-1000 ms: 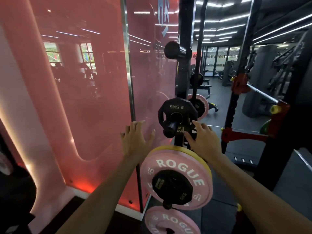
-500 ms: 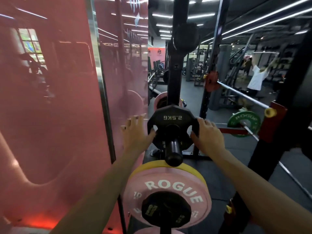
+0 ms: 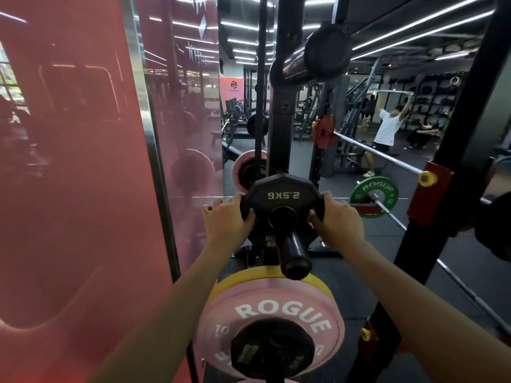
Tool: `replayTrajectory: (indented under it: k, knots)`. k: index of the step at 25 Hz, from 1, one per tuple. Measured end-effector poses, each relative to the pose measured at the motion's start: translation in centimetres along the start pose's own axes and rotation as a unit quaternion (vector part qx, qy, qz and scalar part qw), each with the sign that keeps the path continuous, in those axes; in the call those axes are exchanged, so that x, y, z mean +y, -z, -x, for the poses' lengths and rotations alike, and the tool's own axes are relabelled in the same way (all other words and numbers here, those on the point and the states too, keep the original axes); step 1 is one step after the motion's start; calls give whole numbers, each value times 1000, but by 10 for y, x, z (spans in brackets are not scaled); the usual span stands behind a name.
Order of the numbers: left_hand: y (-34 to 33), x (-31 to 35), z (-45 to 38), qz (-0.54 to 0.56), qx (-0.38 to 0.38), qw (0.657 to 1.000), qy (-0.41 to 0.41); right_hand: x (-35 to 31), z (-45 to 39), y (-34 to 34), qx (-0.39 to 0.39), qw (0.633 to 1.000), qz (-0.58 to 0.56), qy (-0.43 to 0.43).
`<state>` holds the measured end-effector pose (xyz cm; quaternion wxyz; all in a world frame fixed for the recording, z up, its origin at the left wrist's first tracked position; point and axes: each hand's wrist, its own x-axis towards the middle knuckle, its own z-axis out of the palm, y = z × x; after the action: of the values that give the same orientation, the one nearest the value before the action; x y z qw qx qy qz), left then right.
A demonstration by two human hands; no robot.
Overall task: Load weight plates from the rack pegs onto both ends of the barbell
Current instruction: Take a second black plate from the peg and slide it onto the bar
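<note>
While the small black 2.5KG plate (image 3: 282,197) sits on its rack peg (image 3: 290,241), both hands clasp its opposite edges.

Left hand (image 3: 228,219) wraps the plate's left rim, right hand (image 3: 338,218) wraps the right rim, fingers curled behind and thumbs in front, so each is closed on the plate. Below hangs a pink ROGUE plate (image 3: 272,319) with a yellow plate (image 3: 249,275) behind it on a lower peg; off to the right the barbell (image 3: 378,152) rests in the rack with a green plate (image 3: 373,196) on its end. Judging the risk: a long peg stretch remains, so an uneven pull could cock the plate and jam it, and a slip off the tip would drop it onto the pink plate.
</note>
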<state>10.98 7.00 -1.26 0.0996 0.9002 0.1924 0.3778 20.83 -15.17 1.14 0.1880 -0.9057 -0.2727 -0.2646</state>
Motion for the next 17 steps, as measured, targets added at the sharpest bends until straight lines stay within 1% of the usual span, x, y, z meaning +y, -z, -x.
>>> replayTrajectory:
  k: [3, 8, 11, 14, 17]
  knots:
    - [8, 6, 14, 14, 16, 1000, 11, 0, 13, 7, 17, 1000, 4, 9]
    - [32, 19, 53, -2, 34, 999, 17, 3, 48, 27, 49, 998, -4, 48]
    - [60, 32, 81, -38, 43, 998, 16, 4, 73, 46, 77, 994, -30, 74]
    - [95, 46, 114, -77, 47, 996, 3, 3, 105, 67, 71, 994, -22, 76]
    - [127, 62, 159, -123, 53, 991, 10, 2, 147, 91, 75, 993, -56, 72]
